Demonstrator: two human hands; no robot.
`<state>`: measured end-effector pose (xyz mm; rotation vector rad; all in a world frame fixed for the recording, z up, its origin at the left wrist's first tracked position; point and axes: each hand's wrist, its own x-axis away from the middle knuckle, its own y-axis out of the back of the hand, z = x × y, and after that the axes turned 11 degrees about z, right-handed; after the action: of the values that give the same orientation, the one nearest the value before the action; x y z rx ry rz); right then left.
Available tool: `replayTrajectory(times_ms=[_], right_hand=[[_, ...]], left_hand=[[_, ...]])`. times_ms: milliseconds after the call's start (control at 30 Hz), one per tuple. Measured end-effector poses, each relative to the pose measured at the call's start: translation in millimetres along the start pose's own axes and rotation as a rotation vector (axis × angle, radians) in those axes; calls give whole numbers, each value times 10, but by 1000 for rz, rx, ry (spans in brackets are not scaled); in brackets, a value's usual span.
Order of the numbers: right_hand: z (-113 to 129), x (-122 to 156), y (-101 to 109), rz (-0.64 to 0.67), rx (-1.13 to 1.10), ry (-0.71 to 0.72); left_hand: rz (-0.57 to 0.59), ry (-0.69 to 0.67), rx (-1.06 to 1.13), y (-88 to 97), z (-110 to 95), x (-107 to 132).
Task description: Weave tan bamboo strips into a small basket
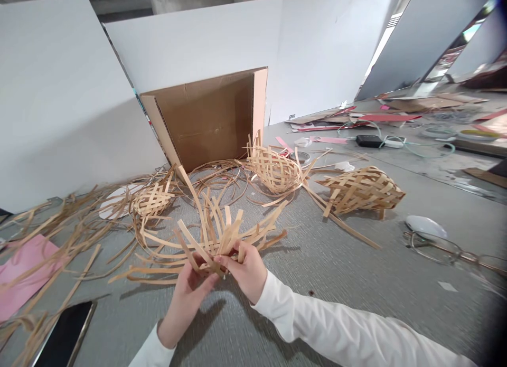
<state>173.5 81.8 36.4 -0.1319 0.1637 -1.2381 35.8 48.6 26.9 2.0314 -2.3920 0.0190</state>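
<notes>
Between my hands is a partly woven piece of flat tan strips (216, 239), its loose ends fanning out and up. My left hand (193, 288) closes around its near left edge, thumb pressed toward the weave. On the right side of the same piece, my right hand (246, 266) pinches strips between thumb and fingers. The crossing under my fingertips is partly hidden. Beyond my hands lie a woven strip basket shape (273, 169), another woven shape (362, 190) to the right, and a smaller woven bundle (152, 199) to the left.
Loose strips (79, 224) spread over the left of the grey table. A phone (65, 332) and pink paper (27, 274) lie at left. An open cardboard box (214, 119) stands behind, against white panels (198, 45). Eyeglasses (451, 251) and a white mouse (426, 227) are at right.
</notes>
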Motion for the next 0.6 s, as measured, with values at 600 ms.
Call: replayTrajectory(times_ms=[600], right_hand=[[126,-309,672,658,1247,340]], left_hand=[[-99,-92,-29,-39,105,16]])
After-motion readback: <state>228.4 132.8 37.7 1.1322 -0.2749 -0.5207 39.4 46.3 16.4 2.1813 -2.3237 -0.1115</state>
